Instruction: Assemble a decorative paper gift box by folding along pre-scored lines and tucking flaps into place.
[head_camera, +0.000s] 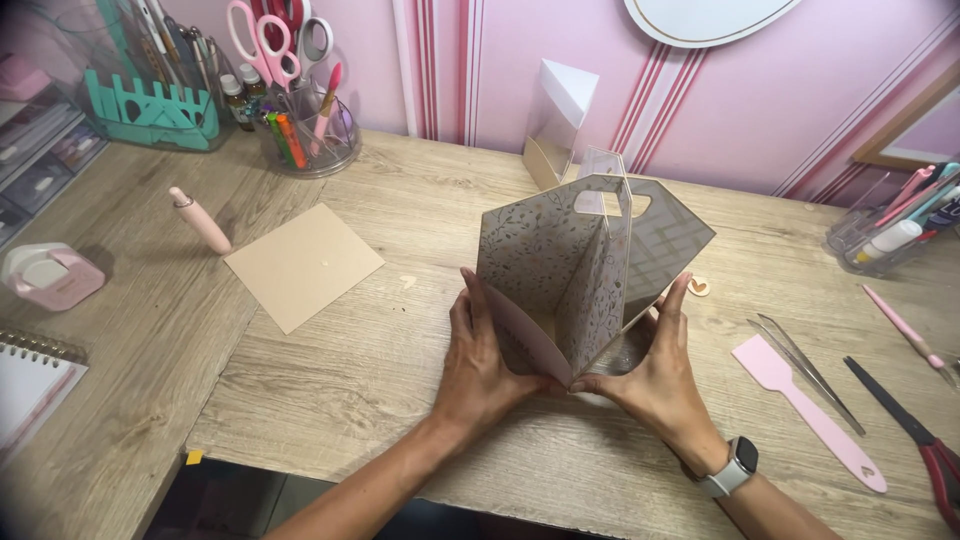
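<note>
A folded paper box with a leaf pattern, a lattice-patterned side and a handle cut-out stands upright on the wooden desk. My left hand presses flat against its left panel. At the lower right side, my right hand, with a watch on the wrist, grips the box, thumb raised along the edge. Both hands hold the box between them.
A tan card square and a pink pen-shaped tool lie left. A pink spatula, tweezers and scissors lie right. A clear box stands behind; tool cups sit at the back left.
</note>
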